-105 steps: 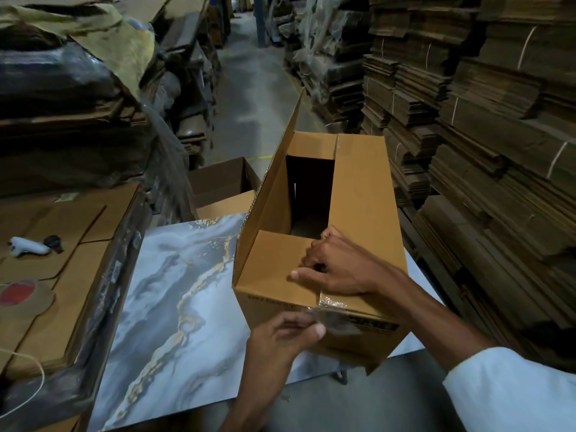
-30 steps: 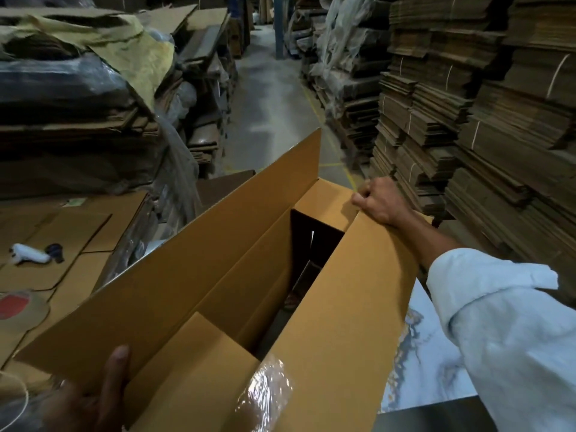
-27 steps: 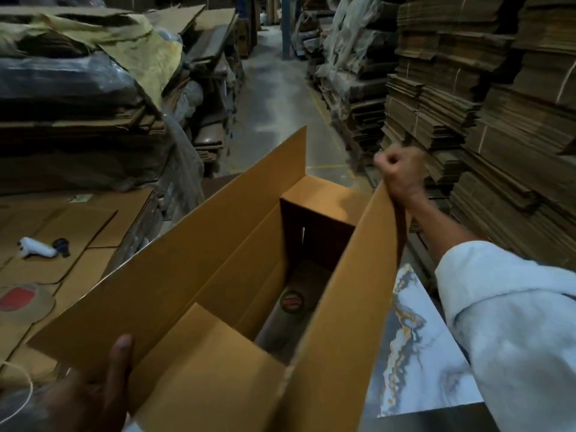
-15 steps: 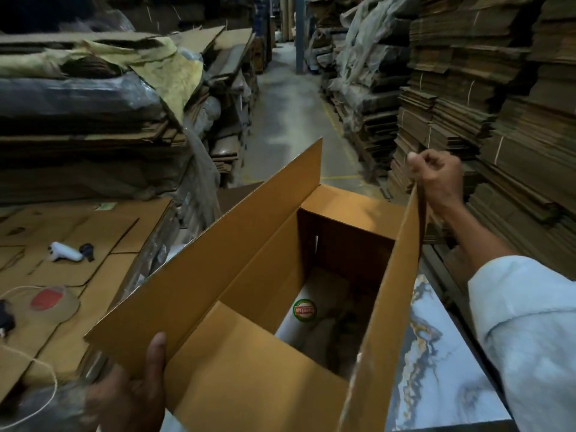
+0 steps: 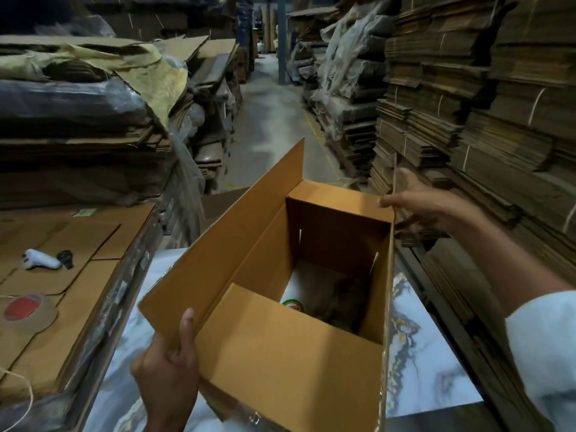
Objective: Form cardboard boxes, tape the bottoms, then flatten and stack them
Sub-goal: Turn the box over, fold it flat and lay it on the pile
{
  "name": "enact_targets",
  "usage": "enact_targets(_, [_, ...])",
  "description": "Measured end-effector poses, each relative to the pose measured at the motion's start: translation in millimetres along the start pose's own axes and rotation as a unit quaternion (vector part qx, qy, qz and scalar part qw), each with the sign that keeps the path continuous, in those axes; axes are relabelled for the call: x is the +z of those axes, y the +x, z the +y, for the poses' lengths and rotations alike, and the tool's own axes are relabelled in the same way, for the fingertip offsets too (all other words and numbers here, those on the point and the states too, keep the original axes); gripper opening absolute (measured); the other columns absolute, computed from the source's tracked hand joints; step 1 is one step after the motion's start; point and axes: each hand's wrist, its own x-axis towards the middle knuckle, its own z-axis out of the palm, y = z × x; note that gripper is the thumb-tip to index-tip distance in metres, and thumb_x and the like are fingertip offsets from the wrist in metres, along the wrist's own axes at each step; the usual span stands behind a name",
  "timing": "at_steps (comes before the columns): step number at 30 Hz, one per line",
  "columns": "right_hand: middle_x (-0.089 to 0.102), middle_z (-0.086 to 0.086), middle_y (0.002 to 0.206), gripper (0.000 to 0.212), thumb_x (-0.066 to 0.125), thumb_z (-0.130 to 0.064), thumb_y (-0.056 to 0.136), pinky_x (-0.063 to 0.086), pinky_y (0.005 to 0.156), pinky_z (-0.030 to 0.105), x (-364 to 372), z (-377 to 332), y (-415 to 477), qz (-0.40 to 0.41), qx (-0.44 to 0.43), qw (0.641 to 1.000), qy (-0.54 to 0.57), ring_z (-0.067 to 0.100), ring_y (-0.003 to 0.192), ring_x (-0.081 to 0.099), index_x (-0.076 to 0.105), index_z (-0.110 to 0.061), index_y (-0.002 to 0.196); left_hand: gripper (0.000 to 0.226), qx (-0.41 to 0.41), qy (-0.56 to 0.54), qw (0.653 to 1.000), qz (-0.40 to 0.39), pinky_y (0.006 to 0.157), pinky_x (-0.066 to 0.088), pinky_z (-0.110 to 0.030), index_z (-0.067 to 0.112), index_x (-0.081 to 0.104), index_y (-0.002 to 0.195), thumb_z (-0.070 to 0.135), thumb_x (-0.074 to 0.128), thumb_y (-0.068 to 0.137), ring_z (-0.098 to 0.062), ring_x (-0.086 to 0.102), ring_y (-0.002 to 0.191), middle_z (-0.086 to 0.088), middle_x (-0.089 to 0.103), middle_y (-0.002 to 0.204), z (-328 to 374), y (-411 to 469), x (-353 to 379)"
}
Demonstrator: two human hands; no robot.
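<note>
A long brown cardboard box stands open on the marble-patterned table. Its left long flap slants up and outward, and the near short flap is folded inward. The right long flap stands upright, seen edge-on. My left hand grips the near corner of the left flap, thumb on its inner face. My right hand is at the box's far right corner with fingers spread, touching the right flap's end. Clear tape clings to the near lower edge. A round sticker shows deep inside the box.
A wrapped pile of flat cardboard on the left carries a tape roll and a white tool. Tall stacks of bundled flat boxes line the right. An aisle runs ahead between the piles.
The right flap has swung from lying over the box to upright, opening the box. My right hand's fist on that flap has loosened to spread fingers. My left hand keeps its grip.
</note>
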Motion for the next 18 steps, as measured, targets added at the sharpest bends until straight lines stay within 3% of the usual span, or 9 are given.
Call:
enact_targets(3, [0.054, 0.002, 0.097, 0.076, 0.065, -0.012, 0.096, 0.047, 0.038, 0.019, 10.5, 6.8, -14.0, 0.059, -0.024, 0.998, -0.003, 0.020, 0.073, 0.065, 0.023, -0.026, 0.157, 0.070, -0.005, -0.019, 1.000, 0.019, 0.078, 0.055, -0.059, -0.004, 0.072, 0.086, 0.059, 0.044, 0.090, -0.036, 0.064, 0.060, -0.019, 0.071, 0.069, 8.0, -1.5, 3.2])
enact_targets(6, [0.065, 0.004, 0.093, 0.057, 0.062, -0.005, 0.096, 0.052, 0.053, 0.024, -0.7, 16.6, -16.8, 0.106, -0.027, 0.991, 0.073, 0.015, 0.076, 0.067, 0.042, -0.010, 0.149, 0.060, 0.001, -0.042, 0.999, 0.019, 0.069, 0.050, -0.044, -0.009, 0.071, 0.083, 0.048, 0.053, 0.092, -0.026, 0.055, 0.050, -0.020, 0.068, 0.062, 14.1, 0.0, 0.9])
enact_targets(9, [0.061, 0.004, 0.085, 0.049, 0.057, 0.001, 0.097, 0.044, 0.042, 0.015, -12.8, 25.5, -27.5, 0.131, -0.021, 0.985, 0.108, 0.004, 0.055, 0.063, 0.047, -0.001, 0.144, 0.050, -0.001, -0.039, 0.999, 0.016, 0.069, 0.050, -0.044, -0.011, 0.070, 0.086, 0.037, 0.060, 0.094, -0.028, 0.055, 0.051, -0.022, 0.068, 0.063, 17.4, -1.2, 1.6])
enact_targets(13, [0.064, 0.012, 0.107, 0.052, 0.060, -0.007, 0.098, 0.051, 0.063, 0.028, -17.4, 33.4, -30.8, 0.136, -0.015, 0.979, 0.151, 0.017, 0.082, 0.065, 0.045, -0.004, 0.148, 0.047, 0.006, -0.046, 0.999, -0.001, 0.065, 0.045, -0.037, -0.010, 0.068, 0.082, 0.035, 0.057, 0.091, -0.023, 0.047, 0.047, -0.019, 0.065, 0.059, 24.0, -4.8, 1.3])
enact_targets(15, [0.065, 0.013, 0.113, 0.053, 0.062, -0.010, 0.098, 0.054, 0.070, 0.032, -17.8, 33.8, -25.3, 0.140, -0.019, 0.978, 0.153, 0.021, 0.090, 0.067, 0.045, -0.005, 0.148, 0.049, -0.006, -0.040, 0.999, -0.013, 0.066, 0.047, -0.039, -0.008, 0.068, 0.084, 0.039, 0.054, 0.091, -0.026, 0.052, 0.050, -0.020, 0.066, 0.062, 25.8, -6.9, 1.4])
enact_targets(18, [0.064, 0.006, 0.104, 0.051, 0.061, -0.014, 0.099, 0.056, 0.070, 0.034, -14.2, 30.4, -20.7, 0.155, -0.033, 0.980, 0.121, 0.022, 0.091, 0.068, 0.046, -0.010, 0.148, 0.049, -0.017, -0.037, 0.999, -0.025, 0.069, 0.054, -0.045, -0.007, 0.070, 0.089, 0.040, 0.056, 0.090, -0.033, 0.061, 0.055, -0.019, 0.069, 0.067, 26.9, -11.4, 0.7])
